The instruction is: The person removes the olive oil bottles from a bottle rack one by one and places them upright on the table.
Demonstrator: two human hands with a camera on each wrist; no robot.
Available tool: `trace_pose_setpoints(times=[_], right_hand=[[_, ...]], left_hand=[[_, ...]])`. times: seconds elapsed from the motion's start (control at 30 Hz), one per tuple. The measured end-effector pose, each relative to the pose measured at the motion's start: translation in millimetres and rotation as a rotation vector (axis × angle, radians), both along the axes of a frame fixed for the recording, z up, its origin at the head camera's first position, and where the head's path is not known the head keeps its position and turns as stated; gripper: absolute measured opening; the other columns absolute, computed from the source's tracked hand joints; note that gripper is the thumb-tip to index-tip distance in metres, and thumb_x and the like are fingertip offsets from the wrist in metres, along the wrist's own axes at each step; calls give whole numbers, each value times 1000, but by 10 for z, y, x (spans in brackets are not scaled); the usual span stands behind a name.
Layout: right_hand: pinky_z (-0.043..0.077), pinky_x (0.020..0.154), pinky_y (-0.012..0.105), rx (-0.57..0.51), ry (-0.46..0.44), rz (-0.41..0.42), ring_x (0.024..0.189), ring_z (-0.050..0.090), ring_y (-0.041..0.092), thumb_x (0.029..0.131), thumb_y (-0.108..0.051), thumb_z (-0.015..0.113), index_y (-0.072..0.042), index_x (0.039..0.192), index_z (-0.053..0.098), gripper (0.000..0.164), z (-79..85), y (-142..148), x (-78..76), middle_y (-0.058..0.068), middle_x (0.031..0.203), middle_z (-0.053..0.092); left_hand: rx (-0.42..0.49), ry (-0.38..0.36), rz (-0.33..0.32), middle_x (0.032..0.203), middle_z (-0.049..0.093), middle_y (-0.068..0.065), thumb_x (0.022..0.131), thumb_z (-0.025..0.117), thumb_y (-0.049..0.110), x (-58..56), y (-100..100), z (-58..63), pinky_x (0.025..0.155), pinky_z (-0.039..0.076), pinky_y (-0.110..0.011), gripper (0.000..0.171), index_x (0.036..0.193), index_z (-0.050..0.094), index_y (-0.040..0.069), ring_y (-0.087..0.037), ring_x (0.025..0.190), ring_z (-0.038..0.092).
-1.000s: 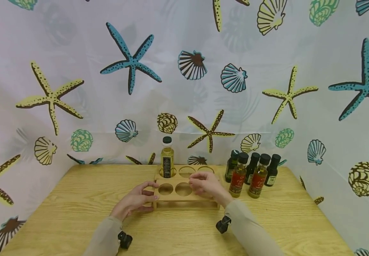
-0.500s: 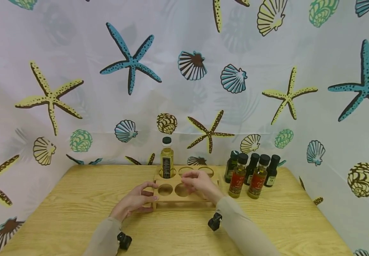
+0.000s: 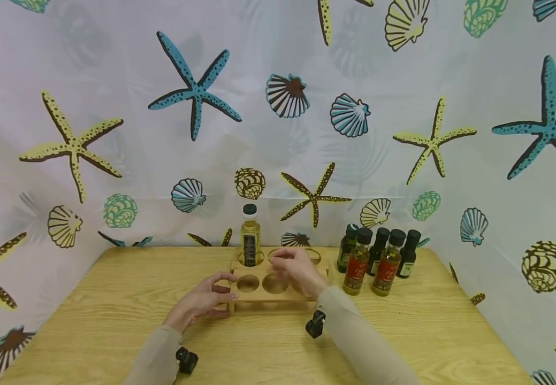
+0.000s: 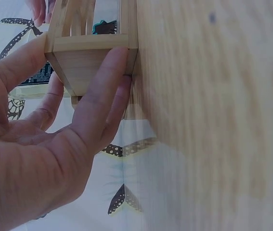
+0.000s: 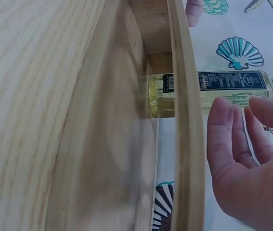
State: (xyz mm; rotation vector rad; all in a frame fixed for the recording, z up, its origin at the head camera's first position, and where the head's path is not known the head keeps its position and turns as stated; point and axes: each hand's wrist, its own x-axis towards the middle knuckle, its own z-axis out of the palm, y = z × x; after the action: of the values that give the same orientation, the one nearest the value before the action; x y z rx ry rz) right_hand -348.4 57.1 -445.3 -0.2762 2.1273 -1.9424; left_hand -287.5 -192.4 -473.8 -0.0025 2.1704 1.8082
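Observation:
A two-tier wooden bottle rack (image 3: 261, 297) with round holes stands on the table. My left hand (image 3: 199, 300) holds its left end, thumb on the top edge and fingers against the side panel (image 4: 85, 65), as the left wrist view shows. An oil bottle (image 3: 250, 238) with a dark green cap and black label stands upright in the back left hole. Above the rack's right half hovers my right hand (image 3: 298, 271), fingers loosely bent and nothing between them. In the right wrist view, its fingertips overlap the bottle (image 5: 232, 82) beyond the rack's front board (image 5: 190, 125).
To the right of the rack stand two red-labelled bottles (image 3: 357, 267) with black caps. Several dark green bottles (image 3: 408, 255) stand close behind them. A patterned cloth (image 3: 278, 149) with starfish and shells hangs behind the wooden table (image 3: 143, 278).
My right hand has drifted left over the rack, from its right part toward the middle. My left hand, the rack and the bottles stay in place.

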Motion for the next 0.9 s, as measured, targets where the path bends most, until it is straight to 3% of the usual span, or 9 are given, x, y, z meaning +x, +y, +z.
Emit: trace_pose_setpoints(times=[0.17, 0.47, 0.63, 0.9], right_hand=[[58, 88, 41, -37, -10, 3, 105, 65, 37, 95, -8, 64, 7, 119, 64, 29, 21, -110, -37, 20, 116, 64], [57, 91, 44, -20, 9, -7, 110, 62, 39, 94, -14, 67, 0, 121, 65, 31, 97, -184, -120, 10, 113, 65], [55, 94, 46, -33, 32, -5, 115, 60, 40, 94, -15, 67, -1, 123, 63, 33, 150, -219, -179, 14, 119, 64], [53, 97, 49, -6, 45, -58, 95, 63, 20, 93, -17, 68, -4, 127, 59, 38, 236, -302, -208, 14, 120, 61]], left_hand=[[-8, -4, 11, 138, 43, -26, 93, 68, 11, -12, -25, -3, 83, 59, -47, 45, 134, 49, 12, -28, 107, 61], [-14, -6, 12, 137, 43, -25, 93, 68, 13, -25, -26, -8, 83, 59, -47, 45, 134, 50, 13, -28, 107, 61], [-3, -4, 10, 137, 44, -25, 93, 68, 12, -21, -20, -7, 83, 59, -47, 45, 135, 50, 13, -28, 107, 61], [1, 2, 0, 135, 45, -24, 92, 69, 12, 0, -6, -2, 83, 59, -46, 47, 135, 50, 11, -28, 106, 61]])
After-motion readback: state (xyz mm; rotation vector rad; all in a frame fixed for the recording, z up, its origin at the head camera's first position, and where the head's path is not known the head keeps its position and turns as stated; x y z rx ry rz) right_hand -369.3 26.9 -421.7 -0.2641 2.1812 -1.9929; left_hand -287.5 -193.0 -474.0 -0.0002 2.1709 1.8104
